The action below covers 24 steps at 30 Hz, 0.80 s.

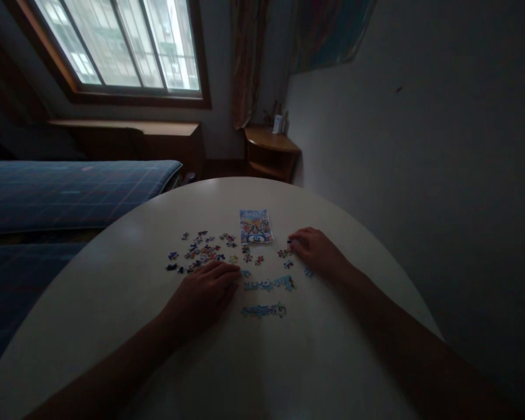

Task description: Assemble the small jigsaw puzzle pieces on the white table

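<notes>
My left hand rests on the white table with its fingers loosely stretched. Its fingertips are beside a light blue puzzle piece; whether they touch it I cannot tell. My right hand is to the right, thumb and fingers closed on a small dark puzzle piece at their tips. Between the hands lie two joined puzzle strips, an upper strip and a lower strip. Many loose puzzle pieces are spread beyond my left hand. Several others, such as a blue piece, lie near my right hand.
A colourful picture sheet with a penguin figure lies beyond the pieces. The round white table stands close to the wall on the right. A bed with a blue checked cover is at the left, and a corner shelf stands behind.
</notes>
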Each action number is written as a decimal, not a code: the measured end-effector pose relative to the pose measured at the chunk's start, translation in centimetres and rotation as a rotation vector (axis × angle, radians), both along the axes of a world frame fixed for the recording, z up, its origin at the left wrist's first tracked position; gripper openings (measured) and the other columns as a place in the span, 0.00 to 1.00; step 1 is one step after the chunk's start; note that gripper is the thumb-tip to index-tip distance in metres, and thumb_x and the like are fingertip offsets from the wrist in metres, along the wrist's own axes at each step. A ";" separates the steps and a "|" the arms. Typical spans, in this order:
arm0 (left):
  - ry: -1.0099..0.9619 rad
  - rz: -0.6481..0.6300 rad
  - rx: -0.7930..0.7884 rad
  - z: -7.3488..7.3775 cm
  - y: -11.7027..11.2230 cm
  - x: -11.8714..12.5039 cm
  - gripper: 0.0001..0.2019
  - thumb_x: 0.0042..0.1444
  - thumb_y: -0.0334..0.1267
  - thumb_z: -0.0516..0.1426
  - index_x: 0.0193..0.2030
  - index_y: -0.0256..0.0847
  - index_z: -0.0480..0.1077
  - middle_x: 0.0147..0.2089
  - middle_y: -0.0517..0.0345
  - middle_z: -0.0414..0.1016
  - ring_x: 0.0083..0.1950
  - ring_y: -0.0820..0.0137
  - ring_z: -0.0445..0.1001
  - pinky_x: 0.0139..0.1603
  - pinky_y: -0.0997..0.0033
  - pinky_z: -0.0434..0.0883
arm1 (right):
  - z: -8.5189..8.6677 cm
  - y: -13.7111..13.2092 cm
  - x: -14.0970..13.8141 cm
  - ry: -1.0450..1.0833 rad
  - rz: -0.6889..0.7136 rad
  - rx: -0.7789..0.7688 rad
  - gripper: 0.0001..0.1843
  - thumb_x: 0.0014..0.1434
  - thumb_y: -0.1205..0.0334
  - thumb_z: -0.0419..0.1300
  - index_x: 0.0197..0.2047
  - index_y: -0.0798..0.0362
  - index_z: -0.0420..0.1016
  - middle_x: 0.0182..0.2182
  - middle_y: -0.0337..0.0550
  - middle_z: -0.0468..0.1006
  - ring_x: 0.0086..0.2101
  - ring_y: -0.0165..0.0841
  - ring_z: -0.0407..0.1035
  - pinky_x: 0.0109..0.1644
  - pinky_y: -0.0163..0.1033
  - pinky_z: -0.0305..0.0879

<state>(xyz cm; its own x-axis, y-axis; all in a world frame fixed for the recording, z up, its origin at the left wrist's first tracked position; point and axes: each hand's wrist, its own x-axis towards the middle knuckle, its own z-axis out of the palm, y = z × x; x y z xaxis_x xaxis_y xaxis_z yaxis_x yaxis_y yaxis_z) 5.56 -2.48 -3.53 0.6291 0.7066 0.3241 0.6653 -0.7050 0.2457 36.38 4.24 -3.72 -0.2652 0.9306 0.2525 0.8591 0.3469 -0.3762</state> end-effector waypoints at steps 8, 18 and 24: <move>0.018 -0.011 0.006 -0.2 0.7 -0.5 0.15 0.69 0.35 0.48 0.50 0.39 0.75 0.53 0.50 0.78 0.54 0.61 0.75 0.59 0.53 0.72 | 1.5 1.9 0.0 -0.070 -0.020 -0.145 0.07 0.52 0.61 0.68 0.36 0.52 0.82 0.36 0.48 0.79 0.36 0.37 0.74 0.42 0.41 0.70; 0.049 0.033 0.055 -0.6 1.4 -1.4 0.15 0.67 0.37 0.49 0.54 0.39 0.72 0.56 0.51 0.77 0.58 0.60 0.73 0.61 0.51 0.71 | 1.0 1.2 -0.1 -0.047 -0.058 -0.170 0.10 0.56 0.59 0.65 0.40 0.53 0.81 0.39 0.49 0.79 0.38 0.37 0.73 0.42 0.39 0.68; 0.070 0.209 0.071 -0.4 2.2 -2.0 0.16 0.67 0.40 0.50 0.56 0.39 0.72 0.59 0.49 0.75 0.60 0.58 0.72 0.60 0.50 0.71 | 0.5 0.1 0.2 0.006 -0.021 -0.106 0.13 0.63 0.58 0.58 0.48 0.52 0.78 0.45 0.51 0.79 0.45 0.41 0.73 0.50 0.47 0.69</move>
